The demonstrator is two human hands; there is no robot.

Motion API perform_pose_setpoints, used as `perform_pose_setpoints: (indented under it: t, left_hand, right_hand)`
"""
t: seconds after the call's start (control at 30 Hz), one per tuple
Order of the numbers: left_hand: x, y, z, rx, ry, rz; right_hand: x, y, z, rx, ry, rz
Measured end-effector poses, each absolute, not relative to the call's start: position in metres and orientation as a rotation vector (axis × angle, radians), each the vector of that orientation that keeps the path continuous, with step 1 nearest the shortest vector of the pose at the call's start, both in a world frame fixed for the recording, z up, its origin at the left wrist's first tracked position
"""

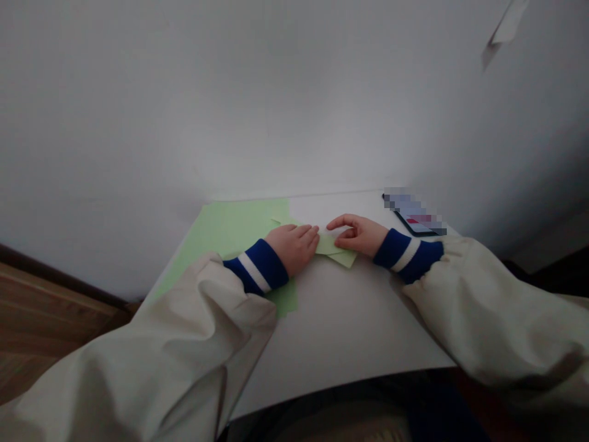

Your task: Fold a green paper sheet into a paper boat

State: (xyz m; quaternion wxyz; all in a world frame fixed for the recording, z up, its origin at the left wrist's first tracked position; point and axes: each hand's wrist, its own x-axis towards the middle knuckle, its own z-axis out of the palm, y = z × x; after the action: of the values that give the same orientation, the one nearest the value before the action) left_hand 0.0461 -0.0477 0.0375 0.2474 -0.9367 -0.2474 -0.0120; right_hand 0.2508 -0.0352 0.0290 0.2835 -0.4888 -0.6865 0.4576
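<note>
A folded piece of light green paper [332, 247] lies on the white table, with a pointed flap toward its lower right. My left hand [294, 245] rests flat across its left part, fingers stretched out, pressing it down and hiding that part. At the paper's right side is my right hand [361, 234]; its index finger reaches forward, apart from the thumb. The thumb side touches or hovers just over the paper's edge; which one I cannot tell. Under my left wrist spreads a larger green sheet [230, 224].
A phone [416, 221] with a lit, partly blurred screen lies at the back right of the white table [345, 331]. Behind the table rises a pale wall [276, 104], with a loose white flap at upper right. Wooden furniture [50, 307] stands at left.
</note>
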Motion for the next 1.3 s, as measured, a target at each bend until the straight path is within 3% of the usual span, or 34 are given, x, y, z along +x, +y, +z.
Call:
perform_pose_setpoints:
  t: [0.2, 0.43, 0.73, 1.13, 1.3]
  left_hand:
    - [0.046, -0.049, 0.038, -2.598, -0.807, 0.023]
    - [0.036, -0.036, 0.026, -2.798, -0.609, -0.212]
    - [0.031, -0.035, 0.022, -2.795, -0.662, -0.239]
    - [0.032, -0.029, 0.013, -2.930, -0.587, -0.440]
    - [0.032, -0.027, 0.017, -3.043, -0.556, -0.546]
  right_hand:
    - [0.255, -0.031, 0.024, -1.326, -1.860, 1.184]
    - [0.257, -0.029, 0.020, -1.270, -1.951, 1.112]
    - [0.265, -0.032, 0.028, -0.985, -2.326, 0.921]
    - [0.260, -0.037, 0.030, -0.886, -2.587, 0.316]
    - [0.256, -0.043, 0.034, -1.098, -2.537, 0.225]
